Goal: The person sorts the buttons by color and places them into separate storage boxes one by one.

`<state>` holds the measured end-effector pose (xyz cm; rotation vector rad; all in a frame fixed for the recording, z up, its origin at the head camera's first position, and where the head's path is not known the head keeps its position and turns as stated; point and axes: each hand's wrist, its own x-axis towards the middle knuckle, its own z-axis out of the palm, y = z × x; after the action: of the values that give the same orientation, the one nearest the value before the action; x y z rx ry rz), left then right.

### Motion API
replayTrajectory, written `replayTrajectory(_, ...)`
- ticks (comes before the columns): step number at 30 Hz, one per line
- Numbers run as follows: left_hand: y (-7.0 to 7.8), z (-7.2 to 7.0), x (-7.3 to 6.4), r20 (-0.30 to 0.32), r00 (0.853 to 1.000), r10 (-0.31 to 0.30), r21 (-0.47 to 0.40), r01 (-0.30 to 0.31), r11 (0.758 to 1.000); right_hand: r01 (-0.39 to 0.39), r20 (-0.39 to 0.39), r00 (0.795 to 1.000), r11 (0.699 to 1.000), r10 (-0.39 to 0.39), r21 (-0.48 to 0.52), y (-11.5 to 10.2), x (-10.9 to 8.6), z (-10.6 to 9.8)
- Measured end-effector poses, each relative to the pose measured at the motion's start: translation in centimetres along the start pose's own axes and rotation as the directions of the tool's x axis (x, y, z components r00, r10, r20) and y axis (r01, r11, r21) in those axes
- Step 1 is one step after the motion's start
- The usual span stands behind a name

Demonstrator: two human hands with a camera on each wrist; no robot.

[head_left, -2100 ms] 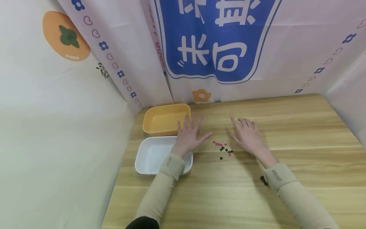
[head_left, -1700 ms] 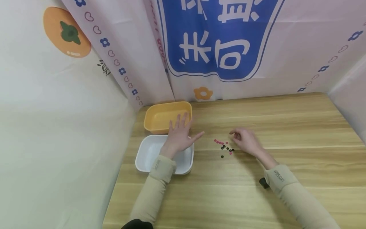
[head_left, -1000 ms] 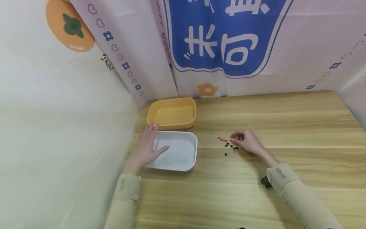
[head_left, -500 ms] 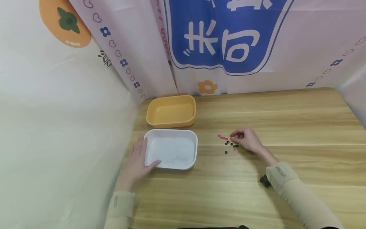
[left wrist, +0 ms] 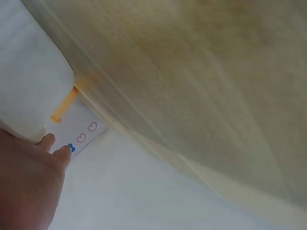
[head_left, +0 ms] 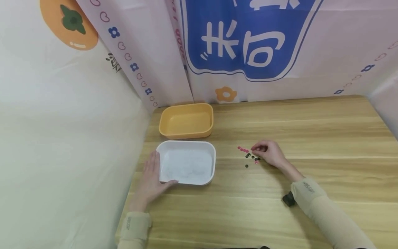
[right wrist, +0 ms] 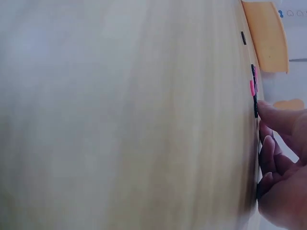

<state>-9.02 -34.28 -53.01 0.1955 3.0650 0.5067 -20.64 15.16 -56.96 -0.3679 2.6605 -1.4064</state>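
Observation:
My left hand [head_left: 151,180] rests against the white tray [head_left: 211,173], its fingers lying along the outside of the left wall and its thumb at the front rim. In the left wrist view, the fingers [left wrist: 56,152] show beside the tray's pale wall [left wrist: 29,76]. To the right, my right hand [head_left: 269,153] has curled fingers and pinches a small pink disc, mostly hidden at the thumb and fingertips, low over the table. Close to it lie several loose pink discs [head_left: 244,150] and several black discs [head_left: 247,166]. The right wrist view shows the thumb [right wrist: 276,115] beside the discs.
A yellow tray [head_left: 186,121] stands behind the white one, near the back wall. By the right cuff a black object [head_left: 288,199] shows. A printed cloth [head_left: 311,69] hangs behind the wooden table [head_left: 242,214], and a plain pale sheet [head_left: 77,138] hangs on the left.
My left hand has moved from above the two trays to the white tray's left side. The right hand's spread fingers have curled and come down to a pink disc, which they now mostly cover.

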Motion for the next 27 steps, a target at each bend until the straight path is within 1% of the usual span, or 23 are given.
replayTrajectory(7, 0.27, 0.41, -0.02, -0.021, 1.0, -0.02, -0.024, 0.019, 1.0, -0.001, -0.008, 1.0, 1.0, 0.001, -0.007, 0.39, -0.18, -0.03)
replayTrajectory(12, 0.45, 0.61, -0.02, -0.019, 1.0, -0.025, -0.039, 0.024, 0.999, -0.006, -0.012, 1.0, 1.0, 0.006, 0.007, 0.53, -0.29, -0.03)
replayTrajectory(17, 0.55, 0.44, -0.08, -0.008, 1.0, -0.025, -0.027, 0.025, 0.999, 0.006, -0.053, 0.999, 0.999, -0.004, 0.048, 0.68, -0.41, 0.03)
replayTrajectory(20, 0.6, 0.38, -0.13, -0.012, 1.0, -0.022, -0.032, 0.022, 0.999, -0.007, -0.078, 0.997, 0.998, 0.012, 0.068, 0.63, -0.44, 0.02)
replayTrajectory(24, 0.61, 0.44, -0.12, -0.02, 1.0, -0.019, -0.025, 0.019, 1.0, -0.04, -0.07, 0.997, 0.997, 0.045, 0.073, 0.41, -0.54, -0.21)
replayTrajectory(27, 0.65, 0.49, -0.05, -0.021, 1.0, -0.019, -0.01, 0.019, 1.0, -0.048, -0.06, 0.997, 0.996, 0.053, 0.074, 0.24, -0.55, -0.41)
